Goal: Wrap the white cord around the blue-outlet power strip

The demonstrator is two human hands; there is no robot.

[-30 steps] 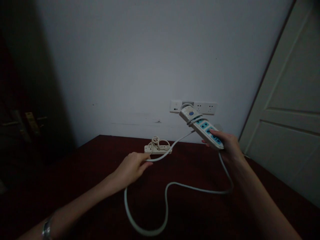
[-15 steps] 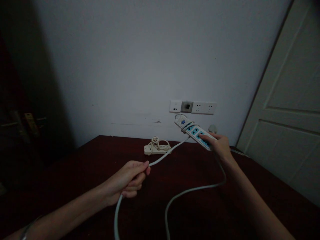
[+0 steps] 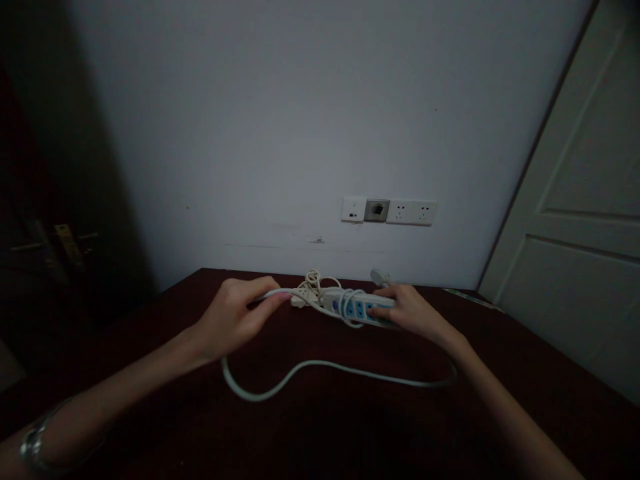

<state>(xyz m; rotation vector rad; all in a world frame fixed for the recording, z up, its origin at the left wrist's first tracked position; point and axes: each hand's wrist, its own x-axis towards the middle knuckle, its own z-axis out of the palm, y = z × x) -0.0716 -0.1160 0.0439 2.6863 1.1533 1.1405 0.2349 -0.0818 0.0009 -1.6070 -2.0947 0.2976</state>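
The left hand (image 3: 235,315) pinched the white cord (image 3: 300,369) above the dark table (image 3: 150,413). Right of it, the right hand (image 3: 406,311) gripped the strip (image 3: 356,307), cord looped round it (loosely). Keeping tension even would likely make neater wraps.

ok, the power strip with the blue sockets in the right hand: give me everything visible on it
The power strip is a long white body, plastic by the look, with blue socket faces. It lies nearly level, low over the dark red table. The right hand grips its right end. Several turns of its white cord wrap its left half; the rest sags in a loop onto the table and runs to the left hand, which pinches it. A second, cream strip lies just behind it.
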